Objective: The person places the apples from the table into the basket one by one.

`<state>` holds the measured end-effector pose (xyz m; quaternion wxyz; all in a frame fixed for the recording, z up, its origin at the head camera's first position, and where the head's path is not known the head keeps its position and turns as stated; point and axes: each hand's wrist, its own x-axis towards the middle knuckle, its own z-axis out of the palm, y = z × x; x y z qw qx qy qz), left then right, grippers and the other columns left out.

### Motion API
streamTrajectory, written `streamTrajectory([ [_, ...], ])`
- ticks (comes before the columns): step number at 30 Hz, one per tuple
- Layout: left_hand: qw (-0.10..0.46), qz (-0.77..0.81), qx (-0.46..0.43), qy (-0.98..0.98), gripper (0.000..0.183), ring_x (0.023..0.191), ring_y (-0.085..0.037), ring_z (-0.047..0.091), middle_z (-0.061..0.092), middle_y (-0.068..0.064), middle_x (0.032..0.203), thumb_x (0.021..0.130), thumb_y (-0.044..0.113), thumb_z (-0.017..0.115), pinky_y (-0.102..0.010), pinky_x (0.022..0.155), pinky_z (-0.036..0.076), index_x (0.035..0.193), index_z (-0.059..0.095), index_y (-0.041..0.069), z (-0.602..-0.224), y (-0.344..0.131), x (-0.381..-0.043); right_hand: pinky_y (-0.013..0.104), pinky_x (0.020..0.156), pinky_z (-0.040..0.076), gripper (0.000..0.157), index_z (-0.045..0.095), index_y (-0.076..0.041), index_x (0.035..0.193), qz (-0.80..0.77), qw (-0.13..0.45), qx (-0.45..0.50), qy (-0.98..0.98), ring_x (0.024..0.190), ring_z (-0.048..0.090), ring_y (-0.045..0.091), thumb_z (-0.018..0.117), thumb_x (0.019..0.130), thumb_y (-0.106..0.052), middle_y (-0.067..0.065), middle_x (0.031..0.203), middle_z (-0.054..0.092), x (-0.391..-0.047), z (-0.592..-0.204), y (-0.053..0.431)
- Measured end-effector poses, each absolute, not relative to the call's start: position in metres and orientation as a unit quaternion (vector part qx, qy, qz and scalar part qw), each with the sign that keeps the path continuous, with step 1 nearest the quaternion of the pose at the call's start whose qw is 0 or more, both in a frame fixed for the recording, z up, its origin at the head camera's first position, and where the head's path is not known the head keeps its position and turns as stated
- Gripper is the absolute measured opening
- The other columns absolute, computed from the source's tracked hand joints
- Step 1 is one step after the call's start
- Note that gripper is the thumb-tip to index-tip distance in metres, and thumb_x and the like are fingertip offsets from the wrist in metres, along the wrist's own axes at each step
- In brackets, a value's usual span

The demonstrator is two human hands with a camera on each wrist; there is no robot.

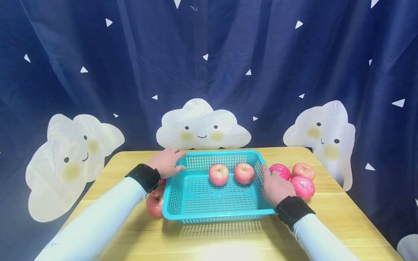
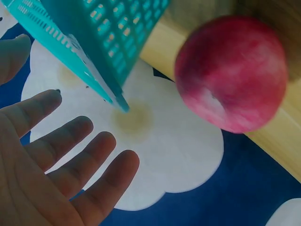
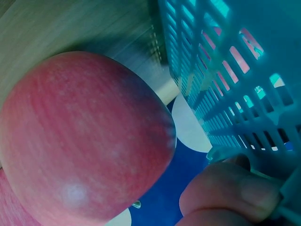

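Observation:
A turquoise plastic basket point(image 1: 218, 216) with lattice walls stands on the table, and two red apples, a left one point(image 1: 218, 174) and a right one point(image 1: 244, 173), lie inside it. My left hand point(image 1: 166, 163) is at the basket's far left corner, its fingers loosely extended; the left wrist view shows a gap between these fingers point(image 2: 101, 183) and the basket wall point(image 2: 124, 37). On the opposite side my right hand point(image 1: 277, 186) grips the right rim, with bent fingers point(image 3: 225, 190) against the rim in the right wrist view.
Left of the basket sits an apple point(image 1: 155, 203), with another partly hidden behind my left wrist. Three apples point(image 1: 303, 187) cluster beside my right hand. The wooden table point(image 1: 225, 239) ends at a dark blue curtain point(image 1: 209, 83) with cloud prints.

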<state>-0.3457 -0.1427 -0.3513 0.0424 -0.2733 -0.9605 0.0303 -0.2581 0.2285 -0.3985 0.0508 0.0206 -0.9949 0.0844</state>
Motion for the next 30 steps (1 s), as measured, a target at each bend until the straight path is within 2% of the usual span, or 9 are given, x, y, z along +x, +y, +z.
streamTrajectory([
  [12,0.055,0.006,-0.254,-0.966,0.052,0.111,-0.033,0.048,0.053,-0.013,0.129,0.089,0.031,0.061,-0.052,0.096,0.043,0.135,0.049,0.012,-0.36,-0.177,-0.349,0.061,0.066,0.053,0.06,0.024,-0.005,0.147,0.084,0.051,0.021,-0.995,0.086,0.059,0.045,0.049,0.095,-0.019,0.037,0.121,0.048,-0.257,-0.396,0.228],
  [20,0.051,-0.006,-0.232,-0.971,0.05,0.119,-0.034,0.044,0.053,-0.015,0.129,0.087,0.026,0.061,-0.055,0.097,0.041,0.133,0.051,0.009,-0.368,-0.194,-0.351,0.061,0.066,0.053,0.061,0.022,-0.006,0.148,0.087,0.047,0.017,-0.995,0.089,0.059,0.046,0.049,0.095,-0.02,0.038,0.123,0.046,-0.259,-0.397,0.228],
  [24,0.057,-0.012,-0.232,-0.971,0.05,0.116,-0.035,0.046,0.054,-0.016,0.126,0.085,0.027,0.064,-0.056,0.096,0.042,0.13,0.054,0.008,-0.377,-0.202,-0.353,0.06,0.066,0.053,0.062,0.022,-0.006,0.148,0.085,0.048,0.019,-0.995,0.087,0.059,0.045,0.05,0.095,-0.02,0.038,0.123,0.047,-0.258,-0.398,0.228],
  [30,0.049,-0.01,-0.223,-0.974,0.054,0.111,-0.035,0.049,0.056,-0.015,0.121,0.084,0.038,0.067,-0.057,0.09,0.046,0.128,0.055,0.011,-0.392,-0.209,-0.358,0.059,0.066,0.053,0.067,0.02,-0.008,0.149,0.088,0.042,0.013,-0.995,0.085,0.06,0.044,0.053,0.093,-0.021,0.037,0.123,0.047,-0.259,-0.399,0.227],
])
